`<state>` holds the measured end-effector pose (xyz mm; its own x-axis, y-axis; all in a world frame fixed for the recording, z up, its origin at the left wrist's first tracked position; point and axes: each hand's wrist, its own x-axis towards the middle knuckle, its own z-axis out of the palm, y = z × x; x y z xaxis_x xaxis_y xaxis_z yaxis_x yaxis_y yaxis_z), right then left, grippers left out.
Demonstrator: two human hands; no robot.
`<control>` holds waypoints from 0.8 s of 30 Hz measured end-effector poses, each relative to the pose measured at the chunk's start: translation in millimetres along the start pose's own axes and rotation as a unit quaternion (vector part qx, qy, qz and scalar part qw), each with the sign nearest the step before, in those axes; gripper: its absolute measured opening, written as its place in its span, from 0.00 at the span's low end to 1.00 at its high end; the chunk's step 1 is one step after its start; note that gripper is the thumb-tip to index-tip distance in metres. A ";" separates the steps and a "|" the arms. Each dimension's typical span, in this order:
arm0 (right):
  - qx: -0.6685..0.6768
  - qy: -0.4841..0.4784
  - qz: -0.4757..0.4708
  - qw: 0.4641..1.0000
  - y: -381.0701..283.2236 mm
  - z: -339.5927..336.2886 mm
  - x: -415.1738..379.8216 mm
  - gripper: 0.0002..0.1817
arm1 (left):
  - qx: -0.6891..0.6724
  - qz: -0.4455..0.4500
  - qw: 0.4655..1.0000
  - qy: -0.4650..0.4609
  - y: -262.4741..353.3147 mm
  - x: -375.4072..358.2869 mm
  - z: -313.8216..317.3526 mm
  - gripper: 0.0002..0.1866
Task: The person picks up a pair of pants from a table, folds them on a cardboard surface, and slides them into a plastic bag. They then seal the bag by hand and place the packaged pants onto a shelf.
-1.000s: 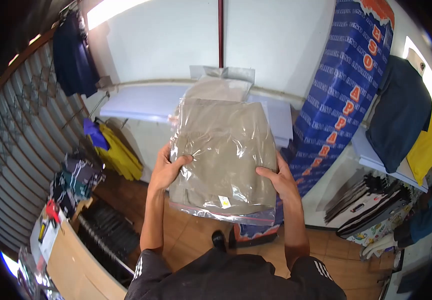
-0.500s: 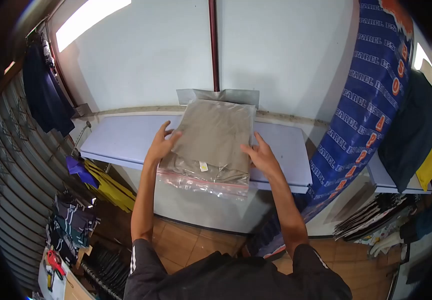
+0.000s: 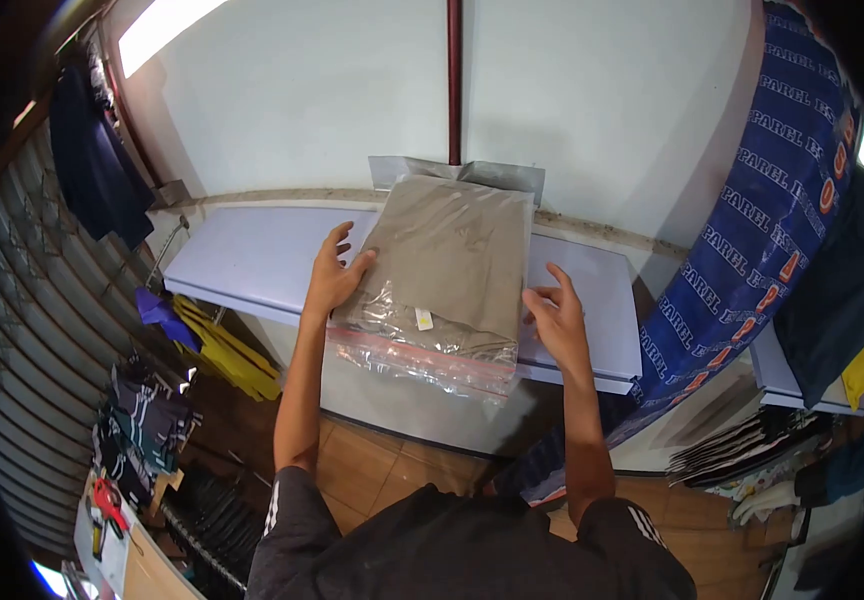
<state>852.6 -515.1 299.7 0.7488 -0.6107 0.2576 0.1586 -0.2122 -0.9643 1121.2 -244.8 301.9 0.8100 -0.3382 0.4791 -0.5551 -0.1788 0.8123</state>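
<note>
A folded grey-brown garment [image 3: 457,250] lies inside a clear plastic bag [image 3: 417,362] on the pale lilac shelf [image 3: 252,250]. The bag's end with a pink-red seal strip hangs over the shelf's front edge, and a small white and yellow label [image 3: 424,319] shows through the plastic. My left hand [image 3: 337,272] is at the bag's left side, fingers apart, thumb right at its edge. Off the right edge, my right hand [image 3: 559,312] has its fingers spread and slightly curled, holding nothing. Under the bag's far end lies a silver-grey sheet [image 3: 522,180].
A blue printed fabric column [image 3: 742,230] rises right of the shelf. Dark trousers [image 3: 97,160] hang at the left, above a yellow garment [image 3: 222,345]. Racked clothes [image 3: 147,410] and a red-handled tool [image 3: 107,500] are lower left. Dark and yellow garments hang at the far right.
My right hand has moved away from the bag's right edge, its fingers opening. My left hand stays by the left edge. The view has shifted slightly, and the bag still lies on the shelf.
</note>
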 end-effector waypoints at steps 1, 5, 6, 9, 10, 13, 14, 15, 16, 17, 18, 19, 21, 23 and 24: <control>0.007 0.011 -0.007 1.000 7.9 -6.4 -13.0 0.35 | -0.032 0.000 0.999 0.032 -7.9 -11.9 -8.9 0.36; -0.001 -0.011 0.034 0.999 43.7 -38.5 -103.8 0.24 | -0.091 -0.021 0.944 0.317 -38.4 -127.6 -26.4 0.21; 0.025 -0.052 0.067 0.996 52.7 -44.0 -132.6 0.23 | -0.107 -0.041 0.913 0.392 -57.0 -167.8 -21.5 0.15; 0.067 -0.182 0.189 0.963 92.9 -60.7 -207.3 0.22 | -0.076 -0.073 0.937 0.334 -128.4 -316.5 7.1 0.06; 0.053 -0.197 0.218 0.954 111.3 -66.8 -224.4 0.21 | -0.107 -0.153 0.945 0.269 -136.3 -373.6 22.4 0.04; -0.017 -0.233 0.250 0.940 190.3 -89.6 -262.6 0.21 | 0.043 -0.362 0.931 -0.002 -156.7 -532.2 48.9 0.16; -0.056 -0.242 0.226 0.942 226.9 -99.9 -272.2 0.22 | 0.082 -0.410 0.904 -0.083 -125.7 -560.6 57.5 0.20; -0.093 -0.251 0.201 0.942 244.6 -109.4 -280.2 0.22 | 0.062 -0.447 0.888 -0.090 -102.0 -580.6 64.6 0.22; -0.113 -0.272 0.202 0.934 245.8 -117.7 -286.6 0.22 | 0.041 -0.482 0.870 -0.097 -81.4 -599.7 72.0 0.24; -0.133 -0.293 0.201 0.925 247.5 -123.9 -290.2 0.21 | 0.019 -0.515 0.851 -0.103 -67.6 -616.7 80.0 0.26; -0.154 -0.315 0.197 0.916 250.5 -130.1 -293.3 0.21 | 0.027 -0.496 0.862 -0.101 -63.1 -634.2 89.8 0.27; -0.146 -0.329 0.218 0.907 253.5 -135.4 -298.1 0.21 | 0.036 -0.477 0.873 -0.099 -61.3 -651.4 100.4 0.27; -0.130 -0.361 0.263 0.886 273.0 -142.0 -315.9 0.20 | 0.032 -0.441 0.892 -0.089 -50.5 -679.3 119.4 0.27; -0.071 -0.352 0.375 0.855 298.0 -152.2 -343.5 0.18 | -0.001 -0.449 0.890 -0.084 -31.1 -704.3 139.0 0.27; -0.043 -0.342 0.429 0.835 311.4 -158.0 -357.7 0.16 | -0.018 -0.450 0.889 -0.084 -21.3 -714.0 146.5 0.27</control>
<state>532.4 -483.2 -82.9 0.7602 0.0071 -0.6497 -0.6497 0.0071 -0.7601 527.0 -134.9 -106.2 0.8821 -0.2060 -0.4237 0.3120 -0.4184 0.8530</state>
